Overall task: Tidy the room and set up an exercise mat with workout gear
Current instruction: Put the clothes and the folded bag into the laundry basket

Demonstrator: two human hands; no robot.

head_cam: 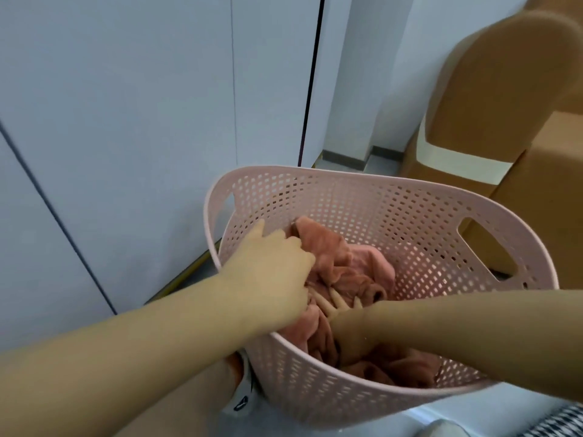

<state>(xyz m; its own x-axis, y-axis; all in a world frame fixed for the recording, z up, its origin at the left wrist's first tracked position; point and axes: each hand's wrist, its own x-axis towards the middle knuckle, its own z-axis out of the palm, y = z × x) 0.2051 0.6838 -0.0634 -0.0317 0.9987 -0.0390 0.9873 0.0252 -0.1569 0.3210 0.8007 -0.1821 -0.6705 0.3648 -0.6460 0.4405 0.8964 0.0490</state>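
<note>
item: pink cloth [340,269], bunched inside perforated laundry basket [410,216]. soft, light, floppy; gather by folds. left hand [277,266] clutching it; right hand [350,323] fingers buried in cloth, grasping.

- Laundry basket [410,222], pink perforated plastic, oval: one. Cut-out handles visible in its wall: two, one at the left end and one at the right.
- Pink cloth [344,266], crumpled inside the basket: one heap; whether it is a single piece or several cannot be told.
- Hands reaching into the basket: two, the left hand [271,272] and the right hand [347,316], both among the folds of the cloth.
- Tan upholstered seats [504,89] behind the basket: at least one; the blurred shapes do not separate clearly.
- Pale wall panels [126,105] at left: several, divided by dark seams.
</note>
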